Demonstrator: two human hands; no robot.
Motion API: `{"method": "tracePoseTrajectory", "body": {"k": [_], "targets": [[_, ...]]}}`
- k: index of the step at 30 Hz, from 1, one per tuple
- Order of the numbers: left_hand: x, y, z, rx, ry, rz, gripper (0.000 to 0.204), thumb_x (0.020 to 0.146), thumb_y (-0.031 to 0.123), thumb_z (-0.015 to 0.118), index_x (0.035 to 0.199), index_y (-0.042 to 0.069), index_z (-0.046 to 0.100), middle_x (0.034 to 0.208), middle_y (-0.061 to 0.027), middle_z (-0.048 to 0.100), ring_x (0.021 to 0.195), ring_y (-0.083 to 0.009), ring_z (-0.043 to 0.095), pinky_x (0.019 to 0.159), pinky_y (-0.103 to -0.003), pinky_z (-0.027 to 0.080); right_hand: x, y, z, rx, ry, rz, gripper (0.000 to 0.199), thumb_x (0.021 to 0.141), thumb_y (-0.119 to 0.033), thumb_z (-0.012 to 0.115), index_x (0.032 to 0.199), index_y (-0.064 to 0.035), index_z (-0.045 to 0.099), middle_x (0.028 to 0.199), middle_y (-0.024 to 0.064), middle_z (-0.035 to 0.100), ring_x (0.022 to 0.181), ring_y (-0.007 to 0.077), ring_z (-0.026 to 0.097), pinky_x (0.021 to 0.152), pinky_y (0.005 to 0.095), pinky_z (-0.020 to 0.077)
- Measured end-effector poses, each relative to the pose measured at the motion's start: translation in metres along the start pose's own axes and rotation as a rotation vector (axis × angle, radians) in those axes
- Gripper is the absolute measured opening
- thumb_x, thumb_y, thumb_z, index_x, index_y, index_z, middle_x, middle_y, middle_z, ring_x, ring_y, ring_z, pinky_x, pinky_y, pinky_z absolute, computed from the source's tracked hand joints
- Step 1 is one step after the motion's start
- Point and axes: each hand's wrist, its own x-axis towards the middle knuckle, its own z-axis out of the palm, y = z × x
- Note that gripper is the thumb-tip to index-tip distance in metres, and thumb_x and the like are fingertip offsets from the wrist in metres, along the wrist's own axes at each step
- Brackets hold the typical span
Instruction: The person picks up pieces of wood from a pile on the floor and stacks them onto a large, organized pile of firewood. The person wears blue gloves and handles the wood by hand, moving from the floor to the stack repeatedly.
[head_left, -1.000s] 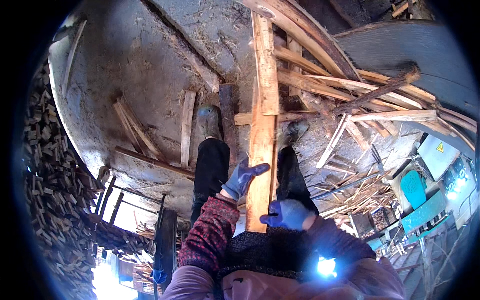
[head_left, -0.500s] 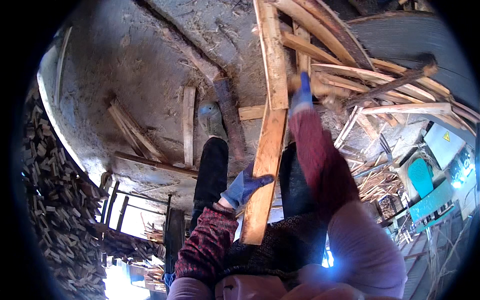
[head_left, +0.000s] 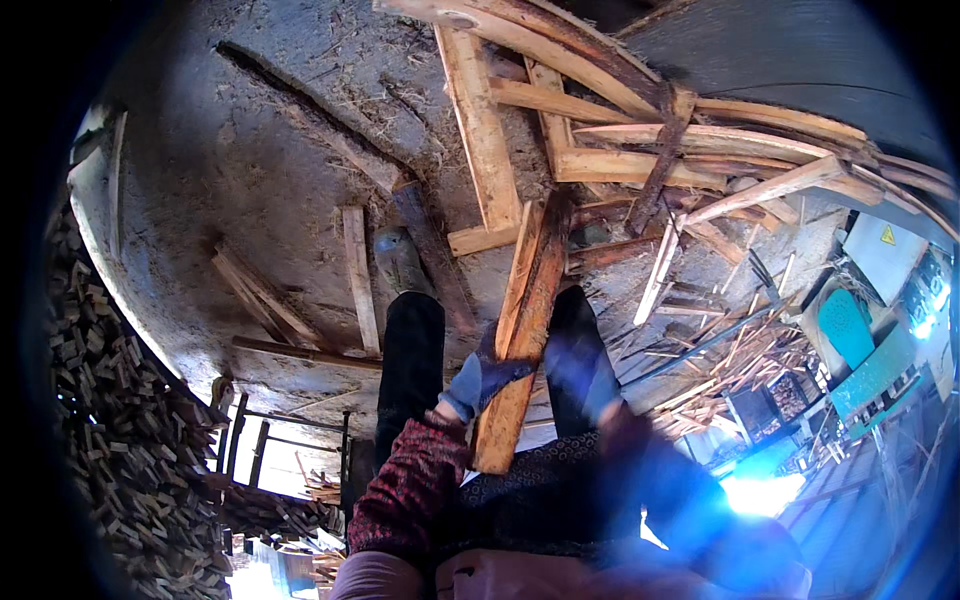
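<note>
My left hand (head_left: 483,376), in a blue-grey work glove, grips a long rough wooden plank (head_left: 528,300) near its lower end. The plank slants up and away between my two dark trouser legs, its far end among the piled slabs. A thinner, paler strip of wood (head_left: 519,262) lies along its left side. My right hand (head_left: 618,425) is only a dark blur low at the right of the plank, beside my right leg (head_left: 572,352). Whether it touches the wood is hidden by the blur. My left sleeve (head_left: 405,485) is a red patterned knit.
A heap of long wooden slabs and offcuts (head_left: 640,150) fills the upper right. Stacked split firewood (head_left: 110,430) lines the left edge. Loose boards (head_left: 356,275) lie on the dirt floor beside my left boot (head_left: 398,260). A green machine (head_left: 850,330) and wood scraps (head_left: 740,360) are at right.
My right hand, which reached high up the plank half a second ago, has dropped back down to my right side. The left hand keeps its grip and the plank leans further right.
</note>
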Motion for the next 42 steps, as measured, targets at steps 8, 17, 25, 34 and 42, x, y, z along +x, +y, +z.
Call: {"method": "tracePoseTrajectory", "body": {"k": [8, 17, 25, 34, 42], "targets": [[0.007, 0.053, 0.005, -0.303, 0.161, -0.192, 0.07, 0.086, 0.004, 0.076, 0.148, 0.007, 0.042, 0.119, -0.0083, 0.067, 0.1, -0.0178, 0.068, 0.085, -0.033, 0.058, 0.286, -0.077, -0.102, 0.786, 0.219, -0.174, 0.067, 0.089, -0.058, 0.069, 0.137, -0.0132, 0.054, 0.138, 0.0104, 0.057, 0.127, 0.0303, 0.053, 0.108, 0.046, 0.044], [-0.001, 0.033, 0.002, -0.337, 0.156, -0.197, 0.063, 0.089, 0.015, 0.076, 0.144, 0.005, 0.047, 0.124, -0.009, 0.064, 0.108, -0.0191, 0.065, 0.09, -0.035, 0.056, -0.022, 0.033, -0.057, 0.577, 0.154, 0.232, 0.038, 0.102, -0.031, 0.062, 0.129, -0.0046, 0.058, 0.116, 0.01, 0.065, 0.105, 0.0222, 0.064, 0.094, 0.0393, 0.0536], [0.0, -0.005, -0.027, -0.347, 0.138, -0.049, 0.058, 0.093, 0.011, 0.072, 0.144, 0.001, 0.046, 0.119, -0.01, 0.069, 0.107, -0.0185, 0.068, 0.095, -0.032, 0.055, 0.063, -0.062, 0.016, -0.109, -0.345, 0.172, 0.057, 0.099, -0.055, 0.056, 0.125, -0.004, 0.063, 0.112, 0.0144, 0.069, 0.101, 0.026, 0.066, 0.091, 0.0391, 0.0526], [0.0, 0.024, -0.02, -0.34, 0.204, -0.124, 0.067, 0.093, 0.005, 0.068, 0.152, 0.003, 0.036, 0.13, -0.0139, 0.065, 0.116, -0.0212, 0.065, 0.102, -0.034, 0.052, 0.382, -0.222, 0.076, 0.923, 0.19, -0.385, 0.066, 0.091, -0.061, 0.063, 0.127, -0.0059, 0.062, 0.111, 0.0143, 0.07, 0.089, 0.03, 0.069, 0.09, 0.0455, 0.0561], [-0.005, 0.024, -0.036, -0.357, 0.201, -0.109, 0.07, 0.087, 0.01, 0.075, 0.149, 0.002, 0.043, 0.126, -0.01, 0.066, 0.115, -0.0198, 0.064, 0.101, -0.033, 0.05, 0.162, -0.093, 0.056, 0.713, 0.084, -0.011, 0.06, 0.094, -0.059, 0.059, 0.117, -0.004, 0.064, 0.101, 0.0107, 0.072, 0.089, 0.024, 0.069, 0.081, 0.0374, 0.0554]]}}
